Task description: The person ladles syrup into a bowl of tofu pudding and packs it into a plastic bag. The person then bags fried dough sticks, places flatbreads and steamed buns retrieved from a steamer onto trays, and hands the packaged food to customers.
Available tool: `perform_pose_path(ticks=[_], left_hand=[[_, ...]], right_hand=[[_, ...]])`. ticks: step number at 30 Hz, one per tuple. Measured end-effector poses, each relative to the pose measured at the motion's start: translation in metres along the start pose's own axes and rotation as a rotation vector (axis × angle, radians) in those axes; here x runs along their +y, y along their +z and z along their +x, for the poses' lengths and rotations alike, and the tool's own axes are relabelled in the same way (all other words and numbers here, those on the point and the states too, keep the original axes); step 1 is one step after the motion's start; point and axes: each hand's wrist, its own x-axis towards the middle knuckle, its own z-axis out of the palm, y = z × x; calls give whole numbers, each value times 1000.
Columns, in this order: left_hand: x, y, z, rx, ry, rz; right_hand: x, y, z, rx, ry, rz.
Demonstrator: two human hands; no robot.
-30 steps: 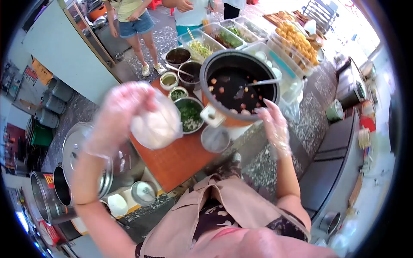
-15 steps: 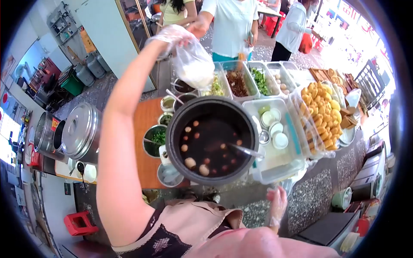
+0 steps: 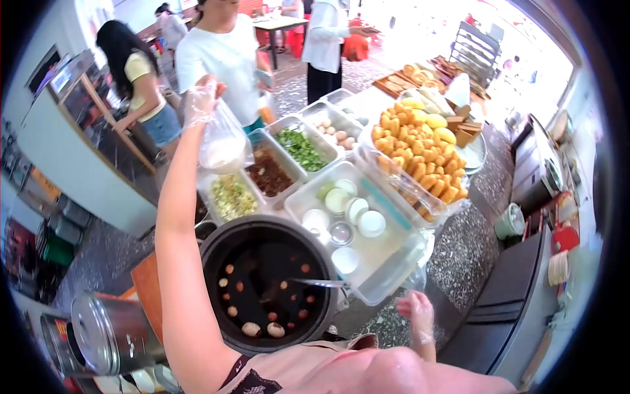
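My left hand point(image 3: 201, 105), in a clear plastic glove, is stretched out far from me over the food trays. Its fingers are closed on the top of a clear plastic bag point(image 3: 225, 141), which hangs with something white inside. A hand of the person in the white shirt point(image 3: 220, 56) is close to my fingers; whether it touches the bag I cannot tell. Low on the right, my gloved right hand point(image 3: 419, 314) hovers near the corner of a plastic tub point(image 3: 387, 262), fingers loosely bent and apart, nothing visible in it.
A dark pot point(image 3: 213, 295) of brown broth with eggs, balls and a ladle point(image 3: 318, 283) stands before me. Around it are trays of chopped vegetables point(image 3: 233, 197), shredded brown food point(image 3: 268, 172), greens point(image 3: 300, 150) and eggs point(image 3: 336, 133). Fried dough pieces point(image 3: 420, 154) are piled at right.
The view has swung to the right and up. My left hand still grips the bag at arm's length; the person in white now stands more upright. My right hand has hardly moved.
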Motion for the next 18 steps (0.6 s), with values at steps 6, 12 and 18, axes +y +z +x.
perform_pose_path(ticks=[6, 12, 18], left_hand=[[-30, 57, 51, 138, -4, -189], [35, 201, 3, 493, 487, 906], [92, 397, -146, 34, 768, 972]], right_hand=[[3, -58, 41, 9, -1, 51], [26, -199, 103, 143, 21, 133], [2, -370, 222, 194, 66, 195]])
